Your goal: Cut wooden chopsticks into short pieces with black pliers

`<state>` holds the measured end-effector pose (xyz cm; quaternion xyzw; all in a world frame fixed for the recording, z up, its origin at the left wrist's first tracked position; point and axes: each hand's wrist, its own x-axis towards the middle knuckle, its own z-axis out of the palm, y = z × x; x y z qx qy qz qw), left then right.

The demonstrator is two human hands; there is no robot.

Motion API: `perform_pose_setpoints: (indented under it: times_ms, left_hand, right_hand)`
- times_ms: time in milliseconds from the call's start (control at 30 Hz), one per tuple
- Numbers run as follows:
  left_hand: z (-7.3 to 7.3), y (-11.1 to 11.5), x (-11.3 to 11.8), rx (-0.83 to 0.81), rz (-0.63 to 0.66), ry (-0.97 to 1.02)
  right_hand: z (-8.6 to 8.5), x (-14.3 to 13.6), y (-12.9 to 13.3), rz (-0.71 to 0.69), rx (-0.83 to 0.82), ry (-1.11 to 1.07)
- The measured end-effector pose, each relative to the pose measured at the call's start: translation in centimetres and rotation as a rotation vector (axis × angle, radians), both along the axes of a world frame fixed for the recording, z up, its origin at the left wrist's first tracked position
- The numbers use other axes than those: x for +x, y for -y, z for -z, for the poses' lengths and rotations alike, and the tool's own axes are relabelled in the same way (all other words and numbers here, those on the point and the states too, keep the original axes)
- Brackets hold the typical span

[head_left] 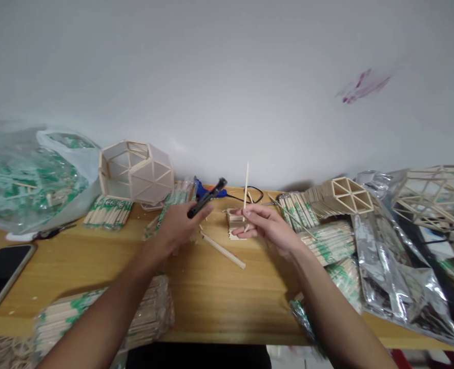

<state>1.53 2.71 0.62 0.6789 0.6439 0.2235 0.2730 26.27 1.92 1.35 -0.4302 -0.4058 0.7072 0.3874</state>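
Note:
My left hand (179, 223) is closed around a slim black tool that looks like a utility knife (207, 198), its far end pointing up and to the right. In my right hand (267, 224), a thin wooden chopstick (246, 182) stands nearly upright, pinched by the fingertips. Just behind those fingers sits a small stack of short cut wooden pieces (234, 219), partly hidden by them. Between my hands a few joined sticks (224, 251) lie slantwise on the wooden table (227, 302). A blue glue gun (211, 190) rests beyond the knife, against the wall.
Left stand a wooden lattice frame (137, 171), a bag of green wrappers (38, 179) and a phone (4, 277). Wrapped chopstick bundles (329, 241) lie right, near a hexagonal stack of frames (342, 197), silvery plastic (399, 277) and another lattice (438, 197). Another bundle (150, 312) lies under my left forearm.

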Motion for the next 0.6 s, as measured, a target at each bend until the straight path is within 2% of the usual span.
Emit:
perform_pose_setpoints:
  times_ms: [133, 267, 433, 600]
  left_hand:
    - [0.0, 0.7, 0.3, -0.020, -0.145, 0.370]
    - [0.4, 1.2, 0.9, -0.057, -0.099, 0.617]
    - [0.8, 1.3, 1.0, -0.097, -0.039, 0.631]
    - [0.5, 1.1, 0.5, 0.014, -0.121, 0.532]
  right_hand:
    - [0.6, -1.0, 0.7, -0.176, -0.060, -0.011]
    - [1.1, -2.5, 1.6, -0.360, -0.127, 0.008]
    - [1.5, -3.2, 2.2, -0.401, -0.152, 0.003]
    - [1.6, -2.2, 1.5, -0.282, -0.056, -0.006]
